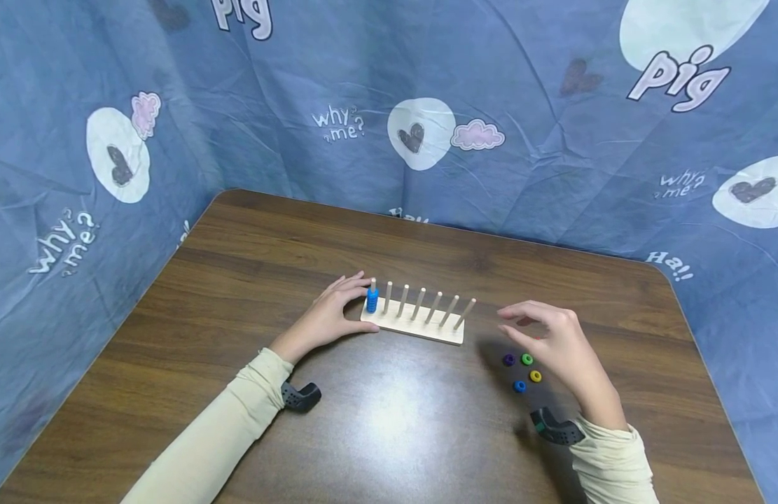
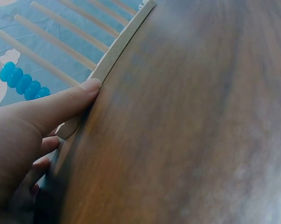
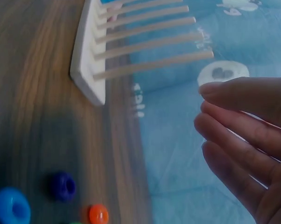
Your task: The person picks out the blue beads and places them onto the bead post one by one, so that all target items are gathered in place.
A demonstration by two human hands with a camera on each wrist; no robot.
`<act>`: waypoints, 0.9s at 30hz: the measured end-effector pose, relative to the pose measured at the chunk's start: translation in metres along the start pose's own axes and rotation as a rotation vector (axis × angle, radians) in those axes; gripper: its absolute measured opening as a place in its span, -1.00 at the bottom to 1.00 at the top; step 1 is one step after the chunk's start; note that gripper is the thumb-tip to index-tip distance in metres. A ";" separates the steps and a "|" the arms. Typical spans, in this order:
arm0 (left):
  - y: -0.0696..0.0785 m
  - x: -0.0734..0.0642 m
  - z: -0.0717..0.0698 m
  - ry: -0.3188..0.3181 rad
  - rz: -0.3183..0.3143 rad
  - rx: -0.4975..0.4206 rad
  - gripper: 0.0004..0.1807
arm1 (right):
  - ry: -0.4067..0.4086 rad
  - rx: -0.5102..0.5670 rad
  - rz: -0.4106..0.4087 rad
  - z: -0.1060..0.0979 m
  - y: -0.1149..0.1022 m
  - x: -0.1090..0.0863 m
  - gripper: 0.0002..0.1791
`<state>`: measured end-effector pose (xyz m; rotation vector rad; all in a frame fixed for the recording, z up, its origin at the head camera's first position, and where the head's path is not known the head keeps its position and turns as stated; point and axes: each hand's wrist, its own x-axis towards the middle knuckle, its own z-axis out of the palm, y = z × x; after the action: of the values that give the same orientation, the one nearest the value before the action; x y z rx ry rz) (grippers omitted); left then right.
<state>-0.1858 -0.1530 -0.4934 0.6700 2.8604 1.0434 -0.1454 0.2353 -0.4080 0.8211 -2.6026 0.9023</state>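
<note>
A pale wooden peg board (image 1: pixel 420 326) stands on the table with a row of several upright pegs. Its leftmost peg carries a stack of blue beads (image 1: pixel 372 301). My left hand (image 1: pixel 328 311) grips the board's left end, the thumb along the front edge and the fingers behind. Off the board's right end, my right hand (image 1: pixel 555 339) hovers with fingers loosely bent and nothing between them. Loose beads lie below it: purple (image 1: pixel 509 360), green (image 1: pixel 527 359), yellow (image 1: pixel 536 376) and blue (image 1: pixel 519 386). An orange bead (image 3: pixel 99 214) shows in the right wrist view; the hand mostly hides it from the head camera.
The brown wood-grain table (image 1: pixel 288 238) reaches back to a blue printed cloth (image 1: pixel 363 70) hung behind and at the sides. Each wrist wears a black camera mount, one on the left (image 1: pixel 302 397) and one on the right (image 1: pixel 555 428).
</note>
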 end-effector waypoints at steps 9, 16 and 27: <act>0.000 0.000 0.001 0.006 0.006 0.003 -0.28 | -0.057 -0.036 0.020 -0.001 0.010 -0.029 -0.71; -0.001 0.000 0.000 -0.003 -0.003 -0.007 -0.27 | -0.091 0.006 0.010 0.002 0.013 -0.046 -0.71; -0.002 -0.001 0.000 -0.003 0.000 -0.006 -0.29 | -0.240 0.008 0.109 0.006 0.011 -0.066 -0.71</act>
<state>-0.1861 -0.1547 -0.4948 0.6709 2.8536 1.0502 -0.0988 0.2667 -0.4453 0.8435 -2.8776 0.8923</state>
